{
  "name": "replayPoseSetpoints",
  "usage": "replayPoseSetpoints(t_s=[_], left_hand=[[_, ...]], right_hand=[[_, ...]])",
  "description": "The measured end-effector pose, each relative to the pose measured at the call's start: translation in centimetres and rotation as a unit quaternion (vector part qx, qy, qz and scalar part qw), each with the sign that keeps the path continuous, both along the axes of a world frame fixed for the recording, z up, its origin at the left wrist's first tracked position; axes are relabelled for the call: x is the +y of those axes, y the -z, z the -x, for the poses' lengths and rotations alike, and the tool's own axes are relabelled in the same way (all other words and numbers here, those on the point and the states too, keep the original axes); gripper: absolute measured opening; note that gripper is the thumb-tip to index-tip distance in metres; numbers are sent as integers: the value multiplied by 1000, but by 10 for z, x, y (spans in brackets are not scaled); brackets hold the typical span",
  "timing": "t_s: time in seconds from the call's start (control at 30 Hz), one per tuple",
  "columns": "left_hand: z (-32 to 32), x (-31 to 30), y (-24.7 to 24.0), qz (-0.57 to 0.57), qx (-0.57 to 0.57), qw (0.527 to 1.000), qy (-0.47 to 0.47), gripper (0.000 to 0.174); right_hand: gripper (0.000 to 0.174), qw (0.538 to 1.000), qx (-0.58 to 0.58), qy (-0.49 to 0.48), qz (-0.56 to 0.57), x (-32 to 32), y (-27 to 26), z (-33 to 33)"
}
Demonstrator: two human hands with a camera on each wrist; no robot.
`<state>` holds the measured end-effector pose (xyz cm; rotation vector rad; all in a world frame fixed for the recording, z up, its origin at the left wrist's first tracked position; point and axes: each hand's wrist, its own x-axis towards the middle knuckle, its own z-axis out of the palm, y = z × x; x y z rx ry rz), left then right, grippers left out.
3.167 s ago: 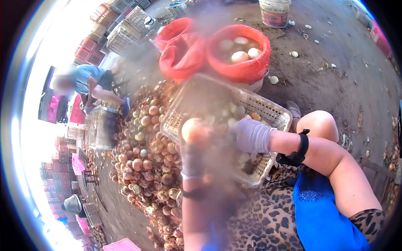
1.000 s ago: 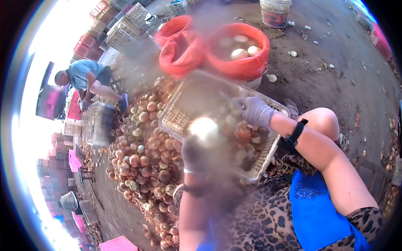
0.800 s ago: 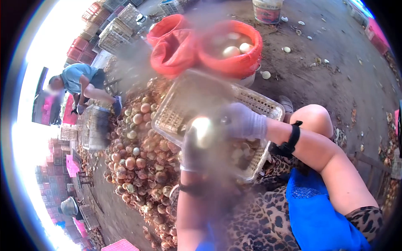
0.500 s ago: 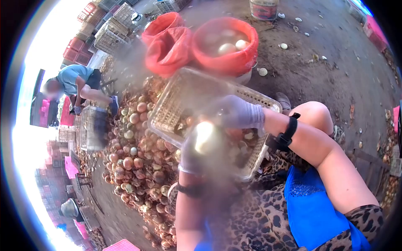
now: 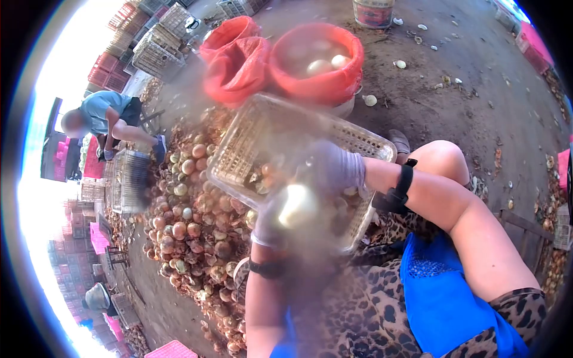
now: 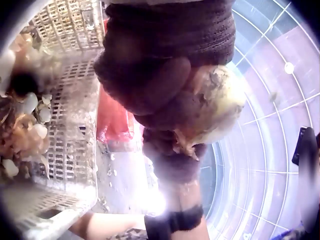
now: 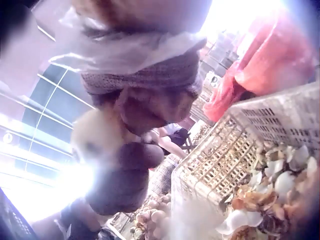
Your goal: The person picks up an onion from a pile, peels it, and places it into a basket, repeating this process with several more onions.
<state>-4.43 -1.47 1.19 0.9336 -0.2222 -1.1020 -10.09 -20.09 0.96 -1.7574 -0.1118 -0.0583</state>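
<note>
Drab, litter-strewn ground (image 5: pixel 441 113) fills the right of the head view, with stacked plastic crates (image 5: pixel 107 74) at upper left. Near the centre, the knitted, greyish-purple-gloved left hand (image 5: pixel 271 221) has its fingers curled round a rounded, pale yellowish-white onion (image 6: pixel 220 107). Bent against the same onion are the fingers of the matching gloved right hand (image 5: pixel 337 167); whether they pinch skin or a small tool is hidden.

Peeling looks to be the step in hand, partly done. Next, I judge, the right hand must draw off the remaining skin while the left steadies and turns the onion.

Pale and smooth over much of its side, the onion keeps brownish, papery patches, and a ragged strip of skin (image 6: pixel 186 145) hangs below it in the left wrist view; glare whitens it in the head view.

Beneath the hands stands a cream, perforated rectangular plastic crate (image 5: pixel 230 164), littered with brown and white peelings (image 7: pixel 267 200). A heap of brown-skinned onions (image 5: pixel 191 232) spreads left of it; above, at top centre, a red-lined round bucket (image 5: pixel 328 89) holds pale, peeled onions (image 5: pixel 319 67).
</note>
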Motion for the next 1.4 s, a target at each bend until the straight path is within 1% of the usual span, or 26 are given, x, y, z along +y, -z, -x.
replayPoseSetpoints(t_s=[0.03, 0.1, 0.13, 0.17, 0.2, 0.27, 0.33, 0.37, 0.4, 0.43, 0.47, 0.5, 0.53, 0.57, 0.6, 0.67, 0.7, 0.77, 0.8, 0.83, 0.97, 1.07, 1.17, 1.27, 1.33, 1.4], left_hand=[[7, 1, -9, 16, -67, 998, 9, 38], [2, 0, -10, 27, -57, 998, 11, 34], [1, -2, -13, 32, -52, 998, 12, 33], [-4, -6, -18, 18, 7, 1000, 6, 34], [-8, -8, -11, -18, -52, 998, -12, 41], [-16, -13, 5, -103, -166, 980, -45, 57], [-9, -23, 7, -87, -199, 971, -94, 67], [-5, -24, -4, -65, -89, 990, -87, 74], [0, -27, -25, -49, 24, 995, -89, 80], [-4, -22, -26, -48, -34, 997, -55, 82], [-3, -19, -27, -38, -68, 996, -42, 76], [-3, -17, -28, -27, -101, 994, -31, 71], [2, -16, -33, -8, -110, 993, -40, 59], [5, -15, -38, 13, -120, 991, -51, 48], [6, -13, -40, 33, -130, 989, -66, 36], [-7, -2, -32, -47, -206, 977, -42, 40], [-13, 2, -26, -86, -242, 966, -24, 42], [-14, 0, -19, -110, -276, 954, -35, 67], [-14, -2, -16, -122, -294, 947, -39, 81], [-17, -5, -12, -143, -340, 929, -26, 86], [-18, -3, -10, -141, -380, 914, 14, 99], [-21, 1, 10, -131, -406, 905, 2, 101], [-7, -8, -14, -112, -368, 923, 13, 100], [-5, -1, -6, -41, -346, 936, 40, 98], [1, -9, -9, 3, -217, 976, 7, 88], [5, -12, -23, 32, 16, 999, -20, 83]], right_hand=[[22, 999, 44, 23, -11, 0, 2, -2], [17, 994, 70, 75, 29, 1, 3, -3], [16, 990, 51, 103, 82, 2, 3, -3], [15, 986, 43, 128, 96, 2, 5, -4], [15, 981, 36, 154, 110, 2, 8, -4], [16, 978, 44, 189, 76, -4, 15, -9], [17, 977, 53, 199, 62, -5, 0, -5], [19, 977, 59, 196, 60, -4, -12, -2], [21, 948, 42, 141, 283, -4, -24, -2], [23, 868, 22, 77, 490, -6, -36, -3], [26, 741, 1, 10, 672, -9, -41, -6], [29, 829, 14, 68, 556, -18, -27, -11], [33, 896, 27, 125, 425, -31, -1, -17], [36, 941, 38, 178, 285, -37, 14, -20], [37, 955, 39, 159, 249, -35, 9, -21], [39, 976, 48, 118, 177, -27, 2, -14], [40, 985, 69, 73, 143, -21, -12, -7], [43, 991, 111, -10, 73, -8, -43, 7], [44, 989, 114, -18, 91, -6, -40, 8], [44, 987, 117, -26, 107, -4, -33, 7], [43, 993, 61, -27, 93, 1, -8, 9], [37, 997, -39, 2, 74, 8, -20, 16], [34, 987, -133, 24, 82, 7, -7, 18], [29, 997, 50, 17, 55, -1, 3, 18], [29, 993, 104, 55, -14, -3, -14, 19], [30, 986, 120, 83, -87, -4, -27, 18]])
